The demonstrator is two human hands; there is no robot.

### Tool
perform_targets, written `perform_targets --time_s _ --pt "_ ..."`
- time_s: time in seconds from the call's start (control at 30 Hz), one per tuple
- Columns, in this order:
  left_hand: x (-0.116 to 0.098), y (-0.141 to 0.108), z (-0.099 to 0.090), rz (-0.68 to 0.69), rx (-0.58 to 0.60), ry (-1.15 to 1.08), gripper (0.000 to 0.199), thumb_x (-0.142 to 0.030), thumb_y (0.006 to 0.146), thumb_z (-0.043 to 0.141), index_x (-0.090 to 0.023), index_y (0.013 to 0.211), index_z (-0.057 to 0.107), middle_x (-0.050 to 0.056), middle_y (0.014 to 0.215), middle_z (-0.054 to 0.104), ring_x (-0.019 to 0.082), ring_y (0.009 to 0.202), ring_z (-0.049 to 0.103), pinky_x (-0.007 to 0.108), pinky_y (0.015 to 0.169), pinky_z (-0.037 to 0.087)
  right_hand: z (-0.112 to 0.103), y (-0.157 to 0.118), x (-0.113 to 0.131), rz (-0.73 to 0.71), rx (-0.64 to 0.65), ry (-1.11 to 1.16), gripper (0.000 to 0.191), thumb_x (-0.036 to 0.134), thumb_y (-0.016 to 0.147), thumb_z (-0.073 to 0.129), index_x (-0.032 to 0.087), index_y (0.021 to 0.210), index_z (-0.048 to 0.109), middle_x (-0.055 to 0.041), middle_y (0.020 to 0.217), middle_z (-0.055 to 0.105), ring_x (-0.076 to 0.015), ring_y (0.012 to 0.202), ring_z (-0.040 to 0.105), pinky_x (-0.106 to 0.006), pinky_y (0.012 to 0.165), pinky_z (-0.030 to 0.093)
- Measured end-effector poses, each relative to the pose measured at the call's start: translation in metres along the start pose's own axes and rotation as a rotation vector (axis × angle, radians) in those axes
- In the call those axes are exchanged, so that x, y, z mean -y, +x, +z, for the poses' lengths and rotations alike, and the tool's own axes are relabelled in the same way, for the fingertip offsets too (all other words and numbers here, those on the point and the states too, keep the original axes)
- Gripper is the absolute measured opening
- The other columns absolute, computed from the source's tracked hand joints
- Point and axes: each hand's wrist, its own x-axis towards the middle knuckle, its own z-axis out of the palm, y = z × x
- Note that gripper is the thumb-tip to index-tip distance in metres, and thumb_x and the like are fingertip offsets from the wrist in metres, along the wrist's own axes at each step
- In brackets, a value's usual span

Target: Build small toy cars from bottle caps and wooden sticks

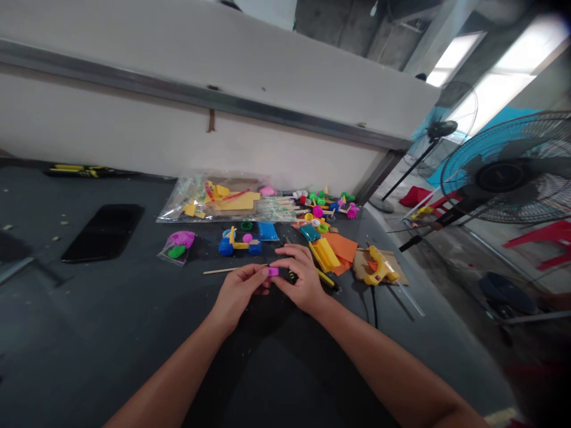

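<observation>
A small, soft-looking magenta piece (273,271) is pinched in front of me between the fingertips of both hands; it may be modelling clay. My left hand (236,295) closes on its left side with thumb and forefinger. From the right, my right hand (302,280) grips it, its upper fingers loosely raised. A thin wooden stick (218,271) lies beside my left hand, its right end hidden behind it. Just beyond my hands stands a small toy vehicle (241,245) with blue wheels, a yellow upright and a pink ball. A black-and-yellow tool (292,276) is partly covered by my right hand.
To the left lie a black phone (103,232) and a bag of pink and green clay (178,246). Clear plastic packets (227,202) and several colourful toy pieces (334,208) line the back. A yellow glue gun (378,267) rests on cardboard, its cord trailing frontward. A fan (499,176) stands right.
</observation>
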Motion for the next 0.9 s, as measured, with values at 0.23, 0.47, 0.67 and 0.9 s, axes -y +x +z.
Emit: perform_targets --time_s 0.23,0.47,0.67,0.9 --pt "0.0027 0.0012 -0.0025 0.000 0.024 -0.001 0.024 -0.039 0.068 0.070 -0.015 0.069 0.068 0.002 0.067 0.063 0.011 0.061 0.056 0.023 0.061 0.048 0.0016 -0.0011 -0.0009 0.005 0.014 0.007 0.016 0.028 0.075 0.064 0.027 0.092 0.066 -0.0038 0.109 0.061 -0.0235 0.114 0.047 -0.045 0.098 0.037" --pt "0.0027 0.0015 -0.0027 -0.004 0.026 -0.003 0.024 -0.039 0.069 0.068 -0.015 0.072 0.068 0.002 0.067 0.063 0.012 0.062 0.056 0.024 0.062 0.049 0.0010 -0.0005 0.0001 0.006 -0.011 0.003 0.015 0.028 0.077 0.063 0.026 0.091 0.066 -0.0039 0.107 0.062 -0.0227 0.113 0.048 -0.044 0.097 0.039" --pt "0.0017 0.0010 -0.0017 0.010 0.036 0.007 0.024 -0.038 0.068 0.069 -0.014 0.071 0.068 0.002 0.067 0.062 0.011 0.061 0.055 0.023 0.062 0.049 0.0008 -0.0001 0.0016 0.004 -0.008 0.009 0.018 0.030 0.074 0.066 0.026 0.091 0.065 -0.0041 0.107 0.062 -0.0232 0.112 0.049 -0.044 0.097 0.039" --pt "0.0032 0.0014 -0.0022 0.001 0.040 -0.003 0.026 -0.040 0.069 0.068 -0.015 0.076 0.070 0.002 0.068 0.063 0.012 0.063 0.056 0.025 0.063 0.049 0.0008 -0.0004 0.0012 0.004 -0.014 0.015 0.014 0.027 0.075 0.064 0.026 0.089 0.066 -0.0037 0.107 0.062 -0.0227 0.113 0.048 -0.044 0.098 0.038"
